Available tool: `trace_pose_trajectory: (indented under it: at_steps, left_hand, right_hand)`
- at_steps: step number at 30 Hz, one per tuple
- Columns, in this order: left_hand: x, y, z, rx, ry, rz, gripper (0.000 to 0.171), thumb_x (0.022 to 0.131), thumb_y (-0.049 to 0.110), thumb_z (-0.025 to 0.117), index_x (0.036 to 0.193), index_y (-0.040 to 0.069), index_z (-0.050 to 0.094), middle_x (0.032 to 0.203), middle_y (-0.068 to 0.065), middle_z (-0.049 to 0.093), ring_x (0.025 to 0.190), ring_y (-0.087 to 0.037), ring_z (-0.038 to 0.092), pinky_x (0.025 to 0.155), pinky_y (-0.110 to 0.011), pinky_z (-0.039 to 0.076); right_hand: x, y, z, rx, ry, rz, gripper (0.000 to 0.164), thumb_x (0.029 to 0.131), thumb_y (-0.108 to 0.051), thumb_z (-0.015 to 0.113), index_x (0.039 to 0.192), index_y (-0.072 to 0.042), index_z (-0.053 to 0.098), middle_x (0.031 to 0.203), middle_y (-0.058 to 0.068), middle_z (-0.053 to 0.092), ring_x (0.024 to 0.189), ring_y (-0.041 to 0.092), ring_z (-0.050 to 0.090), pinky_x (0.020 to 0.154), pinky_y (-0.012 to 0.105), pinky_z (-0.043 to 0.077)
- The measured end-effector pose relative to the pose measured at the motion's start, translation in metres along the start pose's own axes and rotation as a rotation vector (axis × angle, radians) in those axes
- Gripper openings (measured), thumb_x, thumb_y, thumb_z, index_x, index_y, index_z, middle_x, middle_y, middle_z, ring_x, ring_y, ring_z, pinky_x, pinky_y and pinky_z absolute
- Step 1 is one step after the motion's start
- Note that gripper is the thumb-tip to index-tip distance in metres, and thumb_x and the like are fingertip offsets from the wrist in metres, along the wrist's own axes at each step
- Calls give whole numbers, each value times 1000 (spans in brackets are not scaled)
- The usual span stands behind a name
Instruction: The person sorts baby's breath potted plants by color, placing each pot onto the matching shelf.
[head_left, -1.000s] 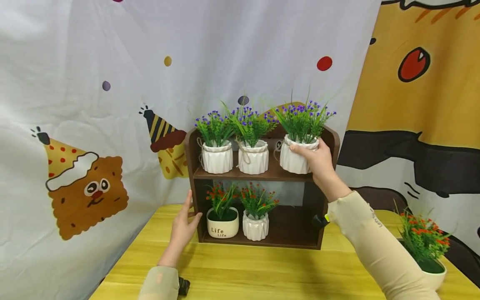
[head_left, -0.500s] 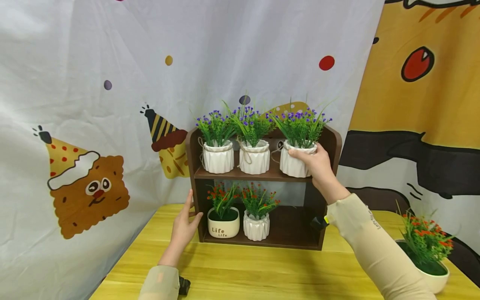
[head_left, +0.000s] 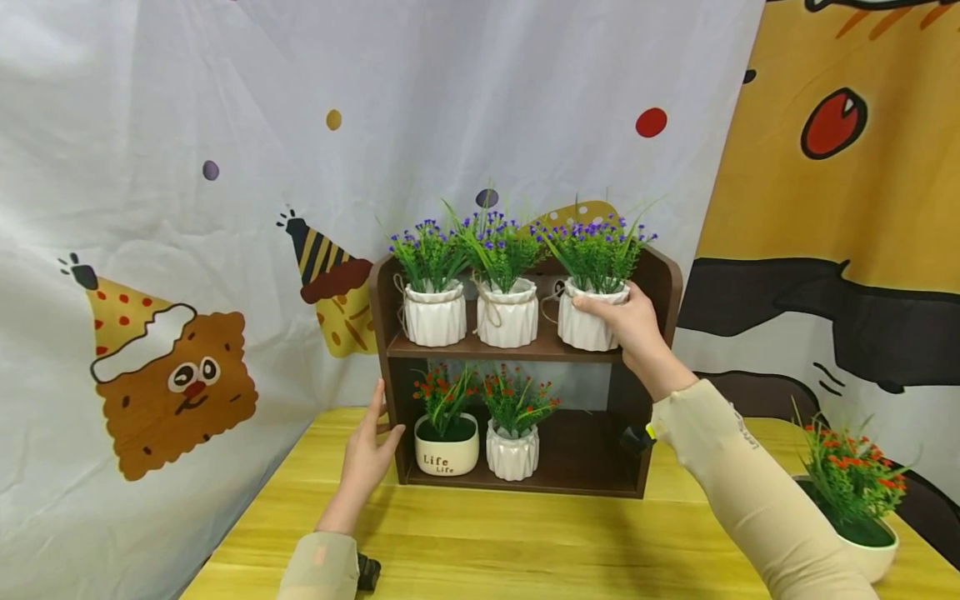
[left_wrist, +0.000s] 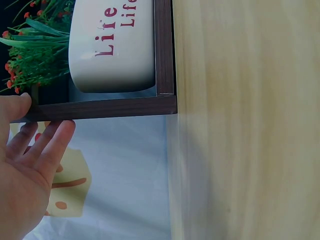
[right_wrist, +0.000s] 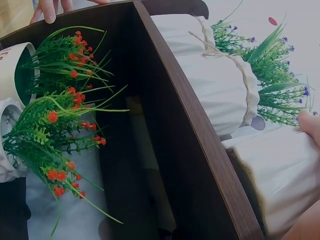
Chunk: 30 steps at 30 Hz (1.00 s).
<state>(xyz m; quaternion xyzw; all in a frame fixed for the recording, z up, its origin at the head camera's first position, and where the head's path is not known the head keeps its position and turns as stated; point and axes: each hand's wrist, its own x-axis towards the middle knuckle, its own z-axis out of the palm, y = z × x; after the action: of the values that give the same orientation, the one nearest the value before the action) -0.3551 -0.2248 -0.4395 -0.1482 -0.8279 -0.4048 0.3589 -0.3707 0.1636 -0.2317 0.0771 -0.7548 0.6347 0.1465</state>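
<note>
My right hand (head_left: 637, 325) grips a white pleated pot of purple flowers (head_left: 588, 321) by its rim, thumb in front, at the right of the brown wooden shelf's (head_left: 510, 354) upper level. In the right wrist view this pot's dark underside (right_wrist: 247, 182) shows just beyond the board's front edge. Two matching pots, a left one (head_left: 437, 315) and a middle one (head_left: 507, 315), stand beside it, tied with twine. My left hand (head_left: 367, 458) holds the shelf's left side panel (left_wrist: 100, 108), thumb at the inner side, fingers along the outside.
Below stand a cream "Life" pot (head_left: 446, 450) and a small white pot (head_left: 513, 454), both with red flowers. Another red-flowered pot (head_left: 870, 542) is at the right of the yellow wooden table (head_left: 510, 550). A printed curtain (head_left: 525, 100) hangs behind.
My right hand has moved the purple-flowered pot slightly left and a little lower on the upper level. The left hand stays at the side panel.
</note>
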Motion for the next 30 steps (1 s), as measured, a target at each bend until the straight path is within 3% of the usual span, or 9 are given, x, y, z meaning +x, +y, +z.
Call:
trace_pose_trajectory:
  at_steps: [10,23,27,30]
  left_hand:
    - [0,1,1,0,0,-1,90,85,-1,72,156,26,23,127,-30,56,87,-39,68,67,-46,58]
    - [1,1,1,-7,-4,-2,90,86,-1,72,156,26,22,128,-30,56,87,-39,68,67,-46,59]
    - [1,1,1,-6,-2,-5,90,86,-1,72,156,27,22,128,-30,56,87,-40,68,67,-46,59]
    - [0,0,0,3,2,-5,90,85,-1,72,156,26,23,126,-30,57,86,-40,68,67,-46,59]
  right_hand:
    - [3,3,0,-44,-1,25,114,82,-41,77,155,-6,-3,161,13,2,146,31,10,116,50,18]
    - [6,3,0,-81,-21,11,104,83,-37,77,154,-1,10,154,19,25,138,33,29,113,49,26]
    - [4,-1,-2,-91,-45,23,105,84,-38,75,154,-1,7,154,19,23,138,34,29,113,49,27]
    - [-2,-4,-6,-110,-68,19,105,86,-40,72,155,-4,1,159,17,12,143,32,19,115,48,23]
